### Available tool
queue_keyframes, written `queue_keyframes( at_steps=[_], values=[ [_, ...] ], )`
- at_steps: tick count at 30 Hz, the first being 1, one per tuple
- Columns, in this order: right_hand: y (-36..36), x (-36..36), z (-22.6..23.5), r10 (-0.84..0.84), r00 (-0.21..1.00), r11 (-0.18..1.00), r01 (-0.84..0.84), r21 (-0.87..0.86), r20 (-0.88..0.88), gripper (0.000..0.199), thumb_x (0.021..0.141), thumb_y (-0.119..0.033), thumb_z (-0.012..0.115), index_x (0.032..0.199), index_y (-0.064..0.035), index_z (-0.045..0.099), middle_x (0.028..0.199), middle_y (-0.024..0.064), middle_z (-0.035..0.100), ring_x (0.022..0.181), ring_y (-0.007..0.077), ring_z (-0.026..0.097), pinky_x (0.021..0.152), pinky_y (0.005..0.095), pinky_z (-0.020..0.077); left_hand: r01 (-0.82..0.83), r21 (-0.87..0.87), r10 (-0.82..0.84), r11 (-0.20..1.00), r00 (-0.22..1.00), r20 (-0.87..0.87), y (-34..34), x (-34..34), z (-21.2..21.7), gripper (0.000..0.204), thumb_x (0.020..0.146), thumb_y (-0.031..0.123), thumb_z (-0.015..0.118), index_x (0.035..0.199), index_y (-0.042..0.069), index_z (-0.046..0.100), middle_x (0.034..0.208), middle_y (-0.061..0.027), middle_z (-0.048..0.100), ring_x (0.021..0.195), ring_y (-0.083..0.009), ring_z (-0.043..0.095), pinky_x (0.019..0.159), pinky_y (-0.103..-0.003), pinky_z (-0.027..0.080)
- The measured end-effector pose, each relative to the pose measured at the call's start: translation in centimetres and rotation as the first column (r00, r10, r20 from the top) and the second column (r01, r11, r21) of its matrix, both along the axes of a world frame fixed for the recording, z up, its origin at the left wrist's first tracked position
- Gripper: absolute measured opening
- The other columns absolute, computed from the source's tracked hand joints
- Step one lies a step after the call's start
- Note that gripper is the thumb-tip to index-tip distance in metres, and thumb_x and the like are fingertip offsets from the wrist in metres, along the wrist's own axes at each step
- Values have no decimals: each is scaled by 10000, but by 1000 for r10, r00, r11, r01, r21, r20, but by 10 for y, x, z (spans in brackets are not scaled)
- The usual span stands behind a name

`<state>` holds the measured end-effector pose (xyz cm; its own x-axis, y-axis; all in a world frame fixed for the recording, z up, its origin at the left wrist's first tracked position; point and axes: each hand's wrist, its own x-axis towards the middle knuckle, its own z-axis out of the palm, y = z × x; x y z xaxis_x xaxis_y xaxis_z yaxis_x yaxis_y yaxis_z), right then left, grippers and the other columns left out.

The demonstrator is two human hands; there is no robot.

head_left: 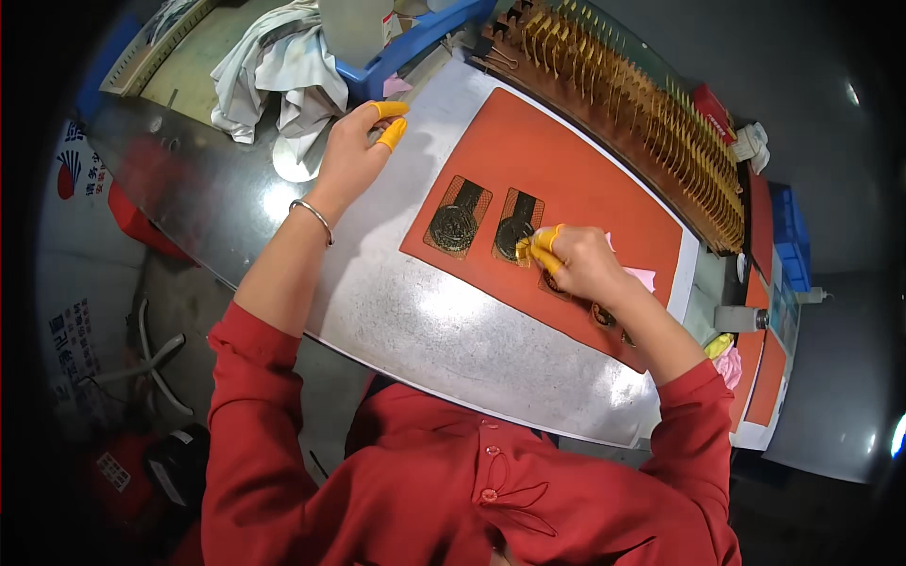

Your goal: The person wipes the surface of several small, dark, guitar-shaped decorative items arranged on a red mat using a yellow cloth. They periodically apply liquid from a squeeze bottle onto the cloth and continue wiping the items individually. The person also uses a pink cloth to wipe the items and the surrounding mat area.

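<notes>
My left hand (359, 151) is raised over the table's left side, with yellow finger cots on thumb and forefinger. Those fingers stand apart and nothing shows between them. On the orange-red mat (566, 160) my right hand (587, 262), also in yellow finger cots, pinches at the lower edge of a dark plate (515, 222) with a round relief and a gold mesh border. Whatever its fingertips hold is too small to make out. A similar plate (454, 219) lies to the left. Further plates, such as one at the right (602, 314), are partly hidden by my right hand and forearm.
A brown rack (642, 113) with rows of thin gold-coloured pieces runs along the far right. White cloths (283, 66) and a blue bin (382, 74) stand at the far left. Pink paper (642, 277) lies beside my right wrist; a roll (739, 319) is at the right.
</notes>
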<state>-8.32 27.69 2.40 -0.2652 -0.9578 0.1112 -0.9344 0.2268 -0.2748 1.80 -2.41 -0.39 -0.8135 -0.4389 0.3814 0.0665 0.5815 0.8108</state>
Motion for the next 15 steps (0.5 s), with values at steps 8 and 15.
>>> queue_keyframes(
  at_steps=[8,15],
  values=[
    [-17,23,3,156,985,988,-155,-29,73,57,714,-58,629,762,-47,602,648,112,565,576,288,568,522,380,458,26,9,-26,1000,1000,-6,5,3,1,226,825,36,558,1040,-18,597,950,-90,627,885,-164,599,808,-264,449],
    [-59,-4,-4,36,996,997,-30,-73,81,37,728,-78,615,722,-60,583,637,124,560,570,303,558,517,376,449,36,-31,-35,999,999,22,2,3,-1,223,825,63,573,1034,-9,605,938,-104,624,866,-187,602,795,-273,457]
  ],
)
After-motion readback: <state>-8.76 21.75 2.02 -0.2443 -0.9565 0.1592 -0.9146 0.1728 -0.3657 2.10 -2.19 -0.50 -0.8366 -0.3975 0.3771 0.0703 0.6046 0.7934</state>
